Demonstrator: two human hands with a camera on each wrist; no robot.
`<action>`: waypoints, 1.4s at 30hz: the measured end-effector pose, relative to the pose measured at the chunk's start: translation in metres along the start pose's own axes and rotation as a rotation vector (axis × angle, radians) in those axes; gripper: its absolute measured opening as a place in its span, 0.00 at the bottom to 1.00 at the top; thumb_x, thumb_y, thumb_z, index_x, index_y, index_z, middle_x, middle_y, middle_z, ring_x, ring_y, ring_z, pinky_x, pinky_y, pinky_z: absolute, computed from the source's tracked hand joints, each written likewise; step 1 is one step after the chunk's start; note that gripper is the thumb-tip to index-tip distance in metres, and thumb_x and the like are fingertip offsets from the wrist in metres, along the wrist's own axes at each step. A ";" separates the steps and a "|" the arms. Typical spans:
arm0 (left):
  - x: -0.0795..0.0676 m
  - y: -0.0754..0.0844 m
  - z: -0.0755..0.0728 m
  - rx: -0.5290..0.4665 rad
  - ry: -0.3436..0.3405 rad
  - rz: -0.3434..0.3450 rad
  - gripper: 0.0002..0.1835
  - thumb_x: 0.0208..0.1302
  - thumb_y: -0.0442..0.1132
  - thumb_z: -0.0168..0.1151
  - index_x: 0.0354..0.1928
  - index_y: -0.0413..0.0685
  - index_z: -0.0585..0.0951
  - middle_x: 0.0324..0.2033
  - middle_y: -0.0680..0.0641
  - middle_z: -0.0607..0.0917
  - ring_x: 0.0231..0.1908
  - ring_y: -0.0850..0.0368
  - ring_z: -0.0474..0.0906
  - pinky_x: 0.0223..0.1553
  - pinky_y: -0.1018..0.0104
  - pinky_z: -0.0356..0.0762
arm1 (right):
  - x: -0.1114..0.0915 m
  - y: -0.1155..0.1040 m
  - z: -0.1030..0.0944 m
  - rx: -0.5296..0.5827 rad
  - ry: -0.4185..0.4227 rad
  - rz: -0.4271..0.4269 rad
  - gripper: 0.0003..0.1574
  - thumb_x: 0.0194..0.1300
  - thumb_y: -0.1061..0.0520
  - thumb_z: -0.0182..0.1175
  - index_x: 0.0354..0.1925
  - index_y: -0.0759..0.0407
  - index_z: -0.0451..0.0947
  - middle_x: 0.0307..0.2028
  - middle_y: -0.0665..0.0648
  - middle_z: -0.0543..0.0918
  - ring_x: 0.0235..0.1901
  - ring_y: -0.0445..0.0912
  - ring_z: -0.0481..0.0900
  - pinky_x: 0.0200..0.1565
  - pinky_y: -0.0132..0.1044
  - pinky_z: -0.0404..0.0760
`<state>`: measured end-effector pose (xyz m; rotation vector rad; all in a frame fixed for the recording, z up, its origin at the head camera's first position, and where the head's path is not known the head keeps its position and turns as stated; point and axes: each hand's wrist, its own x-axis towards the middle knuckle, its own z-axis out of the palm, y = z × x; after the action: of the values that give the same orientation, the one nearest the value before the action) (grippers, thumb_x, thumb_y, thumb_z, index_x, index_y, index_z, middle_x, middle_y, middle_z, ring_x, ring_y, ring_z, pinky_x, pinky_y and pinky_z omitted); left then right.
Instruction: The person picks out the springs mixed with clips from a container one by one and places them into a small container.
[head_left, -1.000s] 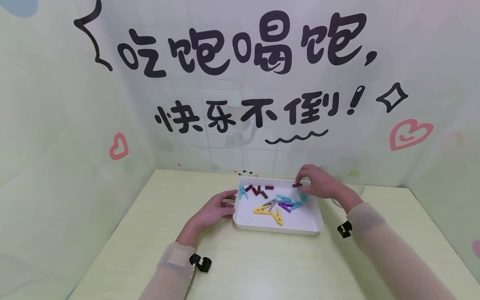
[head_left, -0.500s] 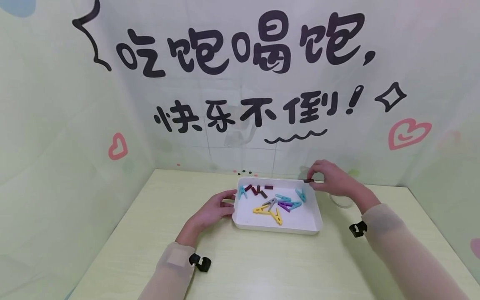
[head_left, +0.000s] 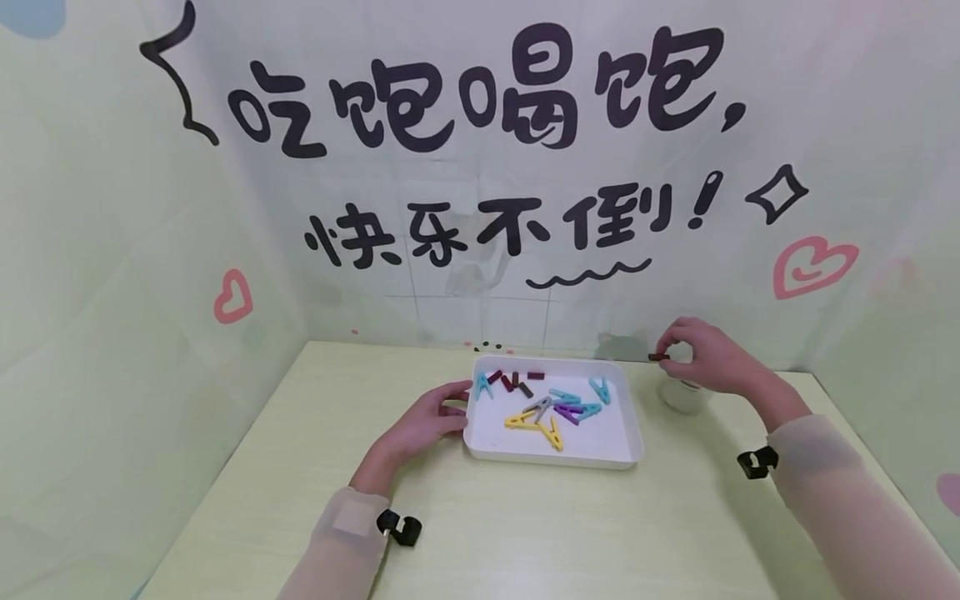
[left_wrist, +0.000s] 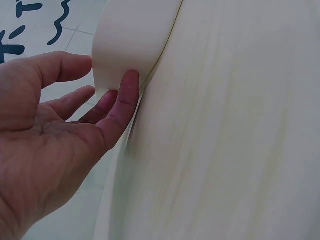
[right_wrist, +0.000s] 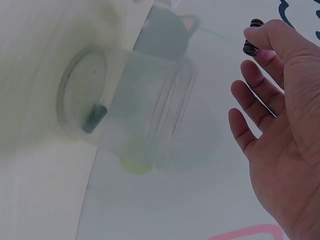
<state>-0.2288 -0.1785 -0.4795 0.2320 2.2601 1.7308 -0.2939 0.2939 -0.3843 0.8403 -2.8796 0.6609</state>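
Observation:
My right hand (head_left: 707,358) pinches a small dark brown ribbed cylinder (right_wrist: 253,38) between thumb and index finger. It is above a clear jar (right_wrist: 134,107), whose mouth looks uncovered in the right wrist view. One dark cylinder (right_wrist: 95,119) lies at the jar's bottom. With slightly bent fingers, my left hand (head_left: 426,421) touches the outer left wall of a white tray (head_left: 555,462). Inside the tray are several dark red and brown cylinders (head_left: 526,389), plus yellow clothespins (head_left: 551,434), blue clothespins (head_left: 600,389), a purple clothespin (head_left: 567,412) and a grey clothespin (head_left: 542,407).
The tray and jar stand near the back of a pale wooden table (head_left: 540,533). Behind it hangs a printed cloth (head_left: 465,175) with large black characters, and cloth also encloses both sides. The jar is right of the tray, close to the back cloth.
My right hand has carried the dark cylinder from above the tray's back right corner rightward to above the jar. My left hand has stayed at the tray's left side.

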 end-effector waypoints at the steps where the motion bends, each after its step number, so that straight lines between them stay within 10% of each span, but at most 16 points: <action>1: 0.000 0.000 0.000 0.002 0.002 -0.002 0.34 0.74 0.29 0.62 0.80 0.43 0.67 0.68 0.39 0.75 0.57 0.46 0.80 0.55 0.55 0.86 | -0.002 0.003 -0.001 -0.004 0.008 0.000 0.07 0.64 0.63 0.71 0.42 0.57 0.86 0.42 0.53 0.83 0.46 0.56 0.79 0.51 0.58 0.80; 26: -0.001 0.001 -0.001 -0.010 -0.006 0.004 0.34 0.74 0.28 0.62 0.80 0.42 0.66 0.68 0.39 0.75 0.58 0.45 0.80 0.56 0.55 0.85 | -0.025 0.051 0.000 -0.025 0.014 0.065 0.10 0.64 0.61 0.74 0.44 0.62 0.88 0.49 0.66 0.81 0.53 0.66 0.70 0.56 0.64 0.71; 42: -0.003 0.000 -0.001 -0.011 -0.005 0.013 0.34 0.73 0.29 0.63 0.80 0.43 0.67 0.69 0.39 0.75 0.58 0.45 0.80 0.56 0.53 0.85 | -0.009 0.023 0.001 -0.010 0.080 -0.029 0.27 0.64 0.58 0.75 0.59 0.64 0.82 0.58 0.71 0.79 0.60 0.68 0.70 0.62 0.68 0.67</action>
<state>-0.2262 -0.1798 -0.4786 0.2493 2.2504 1.7467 -0.2987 0.3152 -0.3960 0.8325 -2.7924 0.6604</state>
